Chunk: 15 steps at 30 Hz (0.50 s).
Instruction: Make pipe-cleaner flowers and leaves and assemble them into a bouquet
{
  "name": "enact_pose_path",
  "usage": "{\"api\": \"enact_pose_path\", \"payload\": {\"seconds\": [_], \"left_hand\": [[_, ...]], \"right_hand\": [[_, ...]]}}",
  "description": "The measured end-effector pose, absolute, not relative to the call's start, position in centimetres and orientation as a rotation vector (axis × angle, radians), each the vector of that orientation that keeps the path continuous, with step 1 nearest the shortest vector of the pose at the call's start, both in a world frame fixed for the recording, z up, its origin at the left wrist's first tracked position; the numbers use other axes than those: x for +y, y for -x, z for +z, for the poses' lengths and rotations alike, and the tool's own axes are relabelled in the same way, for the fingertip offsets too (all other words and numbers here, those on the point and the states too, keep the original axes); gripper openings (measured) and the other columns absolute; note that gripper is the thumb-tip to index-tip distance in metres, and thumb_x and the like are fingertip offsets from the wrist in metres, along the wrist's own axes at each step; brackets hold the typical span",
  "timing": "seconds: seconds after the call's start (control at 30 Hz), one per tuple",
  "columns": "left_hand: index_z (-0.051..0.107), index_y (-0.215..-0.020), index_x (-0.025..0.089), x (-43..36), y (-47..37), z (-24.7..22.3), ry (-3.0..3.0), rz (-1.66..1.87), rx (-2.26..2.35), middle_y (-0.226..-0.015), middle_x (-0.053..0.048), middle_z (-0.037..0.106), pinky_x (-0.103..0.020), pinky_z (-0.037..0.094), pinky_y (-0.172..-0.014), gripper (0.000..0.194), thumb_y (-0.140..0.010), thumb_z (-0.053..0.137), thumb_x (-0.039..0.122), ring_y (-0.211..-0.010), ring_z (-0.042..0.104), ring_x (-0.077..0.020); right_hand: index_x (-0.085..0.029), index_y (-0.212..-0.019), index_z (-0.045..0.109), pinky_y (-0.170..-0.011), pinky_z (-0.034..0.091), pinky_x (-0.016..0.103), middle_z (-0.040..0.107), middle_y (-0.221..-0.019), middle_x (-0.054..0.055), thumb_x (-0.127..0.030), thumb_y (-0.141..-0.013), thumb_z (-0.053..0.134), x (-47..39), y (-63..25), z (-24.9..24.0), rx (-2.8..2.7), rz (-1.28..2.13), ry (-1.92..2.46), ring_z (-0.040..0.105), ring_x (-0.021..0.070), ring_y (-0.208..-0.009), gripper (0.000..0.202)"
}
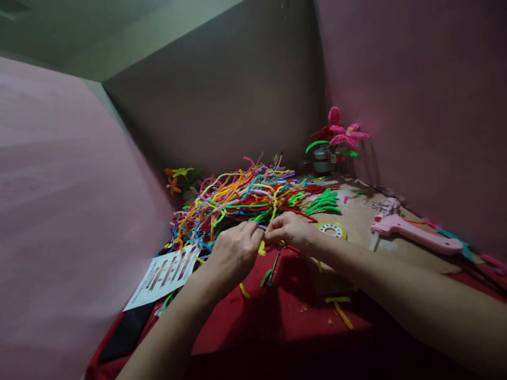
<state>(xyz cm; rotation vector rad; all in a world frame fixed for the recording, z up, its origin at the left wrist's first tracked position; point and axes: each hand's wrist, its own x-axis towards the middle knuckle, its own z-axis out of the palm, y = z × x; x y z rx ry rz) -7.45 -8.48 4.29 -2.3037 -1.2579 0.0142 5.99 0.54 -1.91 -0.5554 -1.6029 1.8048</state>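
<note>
My left hand (236, 249) and my right hand (292, 230) meet above the red cloth, fingertips almost touching. Both are closed in a pinch on a yellow pipe cleaner (262, 248), part of which shows below the fingers. The fingers hide the rest of its shape. Just behind the hands rises a big tangled heap of multicoloured pipe cleaners (237, 192). Under my right hand a slim dark metal tool (274, 268) lies on the cloth beside a short green piece (266, 277).
A yellow tape roll (331, 229) and a pink glue gun (415, 235) lie on a brown board (356, 211) at right. Green looped pieces (324, 201) sit by the heap. A printed sheet (162, 277) lies left; pink fuzzy flowers (348, 136) stand at the back.
</note>
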Motion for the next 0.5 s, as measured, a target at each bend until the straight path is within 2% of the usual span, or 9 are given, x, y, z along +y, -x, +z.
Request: {"api": "enact_pose_path", "payload": {"seconds": [0.1, 0.2, 0.27, 0.37, 0.43, 0.5], "left_hand": [[0.056, -0.077, 0.014, -8.6, 6.9, 4.7, 2.289, 0.128, -1.384, -0.071, -0.005, 0.058, -0.025, 0.039, -0.052, 0.015, -0.081, 0.042, 0.013, -0.059, 0.053, -0.0153], [0.056, -0.071, 0.014, -8.1, 6.9, 5.2, 2.335, 0.007, -1.672, -0.063, -0.003, 0.055, -0.023, 0.034, -0.048, 0.011, -0.077, 0.046, 0.015, -0.053, 0.05, -0.0134], [0.054, -0.065, 0.015, -7.6, 7.1, 5.5, 2.461, -0.283, -1.985, -0.056, 0.0, 0.05, -0.022, 0.032, -0.046, 0.009, -0.072, 0.05, 0.017, -0.049, 0.045, -0.0105], [0.047, -0.056, 0.015, -7.2, 7.7, 6.0, 2.646, -0.963, -2.604, -0.046, 0.006, 0.033, -0.018, 0.022, -0.038, 0.012, -0.066, 0.052, 0.02, -0.04, 0.028, -0.0053], [0.041, -0.051, 0.016, -7.4, 8.0, 6.2, 2.656, -1.414, -3.002, -0.045, 0.008, 0.024, -0.017, 0.013, -0.035, 0.016, -0.062, 0.051, 0.02, -0.038, 0.016, -0.0029], [0.037, -0.05, 0.016, -7.9, 8.0, 6.4, 2.604, -1.786, -3.257, -0.046, 0.008, 0.022, -0.016, 0.008, -0.034, 0.016, -0.058, 0.05, 0.019, -0.038, 0.01, -0.0015]], "right_hand": [[-0.015, -0.05, 0.056, -0.047, 0.032, 0.023, 0.052, -0.045, -0.002, -0.017, -0.06, 0.055, 0.0, -5.9, -1.7, -1.774, 1.591, 0.611, 0.044, 0.0092, -0.044, 0.01], [-0.015, -0.055, 0.058, -0.05, 0.031, 0.023, 0.055, -0.051, 0.0, -0.015, -0.067, 0.052, -1.0, -6.2, -1.5, -2.006, 1.032, 0.644, 0.045, 0.0101, -0.05, 0.013], [-0.014, -0.061, 0.06, -0.053, 0.032, 0.024, 0.058, -0.057, 0.003, -0.013, -0.071, 0.049, -1.7, -6.4, -1.3, -2.093, 0.608, 0.593, 0.048, 0.0116, -0.054, 0.015], [-0.014, -0.063, 0.058, -0.056, 0.031, 0.028, 0.057, -0.062, 0.006, -0.011, -0.078, 0.043, -2.8, -6.9, -0.9, -2.096, 0.039, 0.429, 0.047, 0.0144, -0.059, 0.02], [-0.015, -0.065, 0.057, -0.056, 0.03, 0.03, 0.055, -0.059, 0.006, -0.012, -0.082, 0.04, -3.5, -7.2, -0.5, -2.041, -0.208, 0.328, 0.045, 0.0153, -0.059, 0.025], [-0.016, -0.069, 0.058, -0.057, 0.03, 0.031, 0.054, -0.058, 0.005, -0.013, -0.085, 0.039, -4.1, -7.6, -0.1, -1.985, -0.303, 0.254, 0.045, 0.0156, -0.059, 0.025]]}}
